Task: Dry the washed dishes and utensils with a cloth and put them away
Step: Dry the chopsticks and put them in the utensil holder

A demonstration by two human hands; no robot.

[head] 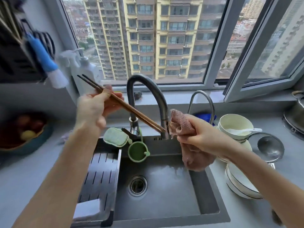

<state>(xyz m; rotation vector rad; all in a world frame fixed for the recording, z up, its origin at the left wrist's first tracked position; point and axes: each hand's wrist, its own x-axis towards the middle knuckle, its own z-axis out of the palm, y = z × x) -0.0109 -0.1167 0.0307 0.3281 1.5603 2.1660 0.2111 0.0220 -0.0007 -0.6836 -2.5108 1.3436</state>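
My left hand (95,107) grips a pair of brown wooden chopsticks (131,111) near their upper third, held over the sink and slanting down to the right. Their lower tips touch or sit just at the pinkish-brown cloth (182,124), which my right hand (202,137) holds bunched, its loose end hanging over the sink. To the right on the counter stand stacked white bowls (235,124) with a white spoon (246,130) on top of stacked white plates (241,183).
A dark sink (164,186) with a drain rack (100,175) lies below. Two faucets (148,96) rise behind the chopsticks. A green sponge (115,137) and green cup (138,152) hang at the sink's back. A steel strainer (269,147) sits right, a fruit bowl (21,132) left.
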